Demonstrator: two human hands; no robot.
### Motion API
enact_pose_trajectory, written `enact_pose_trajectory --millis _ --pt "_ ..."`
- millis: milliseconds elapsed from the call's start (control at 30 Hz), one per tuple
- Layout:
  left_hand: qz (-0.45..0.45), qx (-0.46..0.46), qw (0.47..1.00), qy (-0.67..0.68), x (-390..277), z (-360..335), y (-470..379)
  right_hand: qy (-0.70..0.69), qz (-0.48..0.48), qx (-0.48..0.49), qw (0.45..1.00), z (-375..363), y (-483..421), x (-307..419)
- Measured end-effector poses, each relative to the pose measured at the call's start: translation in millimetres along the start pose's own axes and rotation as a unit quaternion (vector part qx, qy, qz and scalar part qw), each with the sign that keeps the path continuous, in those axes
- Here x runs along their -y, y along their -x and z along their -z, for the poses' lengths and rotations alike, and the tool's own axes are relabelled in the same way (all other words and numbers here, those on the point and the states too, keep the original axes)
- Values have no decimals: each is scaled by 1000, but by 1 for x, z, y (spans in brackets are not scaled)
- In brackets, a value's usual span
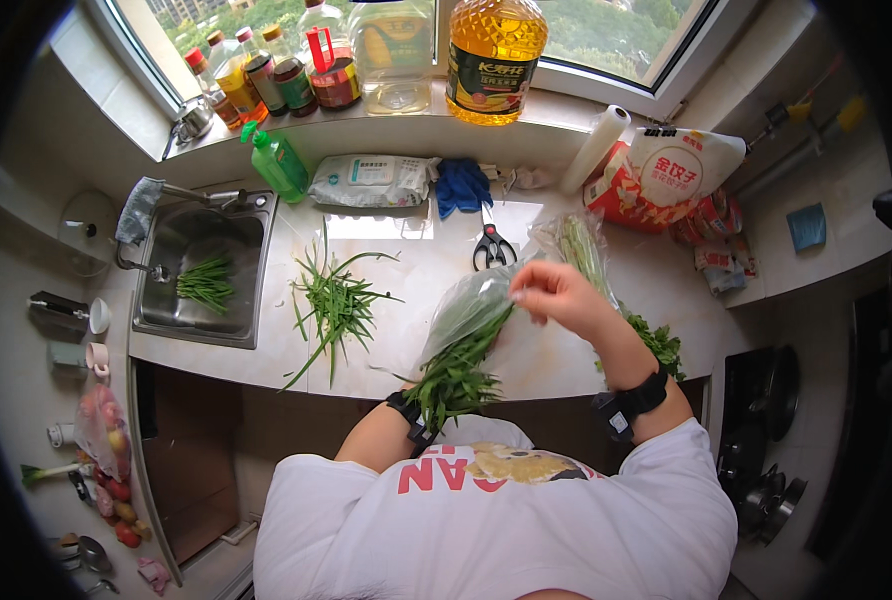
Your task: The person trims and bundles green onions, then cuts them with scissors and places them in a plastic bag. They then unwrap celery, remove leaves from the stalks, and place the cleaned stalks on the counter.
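A clear plastic bag [461, 304] with a bunch of long green leaves [465, 367], probably garlic chives, is held up over the counter's front edge. The leaf tips hang out towards me, across my left wrist with its black band [408, 416]. My left hand is almost wholly hidden beneath the bunch, which it appears to support. At the bag's far right end is my right hand [562, 300], fingers curled in; whether they pinch the plastic is unclear. Left of the bag lies a loose pile of green stalks and leaves [337, 300]. Black-handled scissors [493, 247] lie behind the bag.
The steel sink [255, 315] at left holds another green bunch [206, 285]. Right of my hand lie a bag of pale stalks [581, 244] and leafy greens [656, 341]. Along the back stand a green pump bottle [281, 169], a wipes pack [371, 180] and a blue cloth [461, 186].
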State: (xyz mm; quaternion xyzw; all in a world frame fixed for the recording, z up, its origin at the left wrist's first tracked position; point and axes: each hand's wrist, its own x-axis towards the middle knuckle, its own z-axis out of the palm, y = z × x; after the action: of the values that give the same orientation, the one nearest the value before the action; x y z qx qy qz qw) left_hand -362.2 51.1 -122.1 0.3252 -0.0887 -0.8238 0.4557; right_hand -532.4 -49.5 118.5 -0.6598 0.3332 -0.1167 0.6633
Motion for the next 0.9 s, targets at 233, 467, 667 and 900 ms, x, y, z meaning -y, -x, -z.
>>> enact_pose_trajectory --millis 233,467,667,900 --pt "-95 -17 977 -190 -34 2 -10 -232 -37 -73 969 45 22 -29" --pt "-248 -84 951 -162 -71 -58 28 -59 -168 -168 970 -5 -36 -86" --pt "-146 2 989 -11 -105 -42 42 -162 -15 -238 958 -18 -52 -75" --pt "-92 96 989 57 -128 -13 54 -294 -34 -191 936 -40 -71 -57"
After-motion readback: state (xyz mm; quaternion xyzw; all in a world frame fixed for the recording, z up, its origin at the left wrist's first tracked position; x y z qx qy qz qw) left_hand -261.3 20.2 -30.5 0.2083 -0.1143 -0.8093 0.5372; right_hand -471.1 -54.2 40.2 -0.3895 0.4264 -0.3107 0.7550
